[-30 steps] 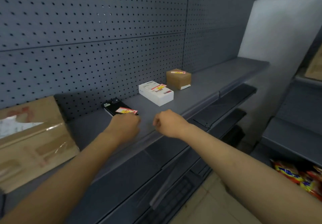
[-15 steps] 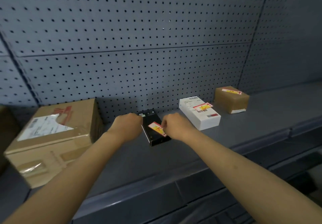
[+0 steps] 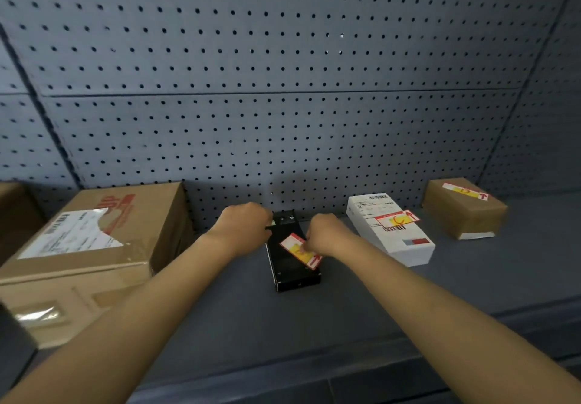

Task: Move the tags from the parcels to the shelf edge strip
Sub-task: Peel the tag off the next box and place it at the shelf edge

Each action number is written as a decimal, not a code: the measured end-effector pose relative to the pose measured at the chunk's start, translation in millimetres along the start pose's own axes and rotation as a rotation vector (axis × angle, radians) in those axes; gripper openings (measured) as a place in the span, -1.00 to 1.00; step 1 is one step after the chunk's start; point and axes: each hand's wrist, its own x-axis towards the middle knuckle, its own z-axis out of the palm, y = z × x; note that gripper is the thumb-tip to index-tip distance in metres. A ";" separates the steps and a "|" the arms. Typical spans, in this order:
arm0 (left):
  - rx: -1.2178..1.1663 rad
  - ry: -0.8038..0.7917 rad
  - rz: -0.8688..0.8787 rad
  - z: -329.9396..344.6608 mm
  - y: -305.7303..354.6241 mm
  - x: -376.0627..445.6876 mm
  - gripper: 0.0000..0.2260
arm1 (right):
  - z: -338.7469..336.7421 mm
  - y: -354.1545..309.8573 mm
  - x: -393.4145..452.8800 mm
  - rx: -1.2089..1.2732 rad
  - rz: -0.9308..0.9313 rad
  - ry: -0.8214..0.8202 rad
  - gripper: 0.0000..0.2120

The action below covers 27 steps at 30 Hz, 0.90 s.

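Note:
A narrow black parcel point(image 3: 294, 273) lies on the grey shelf point(image 3: 471, 287) against the pegboard. A red, white and yellow tag point(image 3: 298, 248) sits on its top. My left hand point(image 3: 243, 226) grips the parcel's far left edge. My right hand point(image 3: 327, 233) pinches the tag's right side with closed fingers. To the right lies a white parcel point(image 3: 399, 240) with its own tag point(image 3: 397, 219), and further right a small brown parcel point(image 3: 463, 211) bears a tag point(image 3: 465, 191). The shelf edge strip point(image 3: 361, 378) runs along the front, below my arms.
A large cardboard box point(image 3: 91, 255) with a torn white label stands at the left, close to my left forearm. Another brown box edge point(image 3: 12, 211) shows at the far left. The pegboard back wall point(image 3: 283, 89) rises behind everything.
The view swung left and closer to the shelf. Both hands reached forward from the shelf's front to the black parcel; the left took its edge and the right closed on the tag.

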 end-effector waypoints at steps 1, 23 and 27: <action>-0.003 0.005 -0.005 -1.5 0.7 -0.4 -0.76 | -2.4 -2.5 0.5 -0.021 -0.012 0.008 -0.78; -0.075 0.046 -0.646 -42.5 -58.7 -246.8 -0.72 | -2.2 -188.2 -140.0 -0.535 -0.847 0.003 -0.85; -0.079 0.045 -0.792 -44.6 -90.2 -331.4 -0.74 | 40.7 -261.7 -184.4 -0.476 -1.055 0.020 -0.92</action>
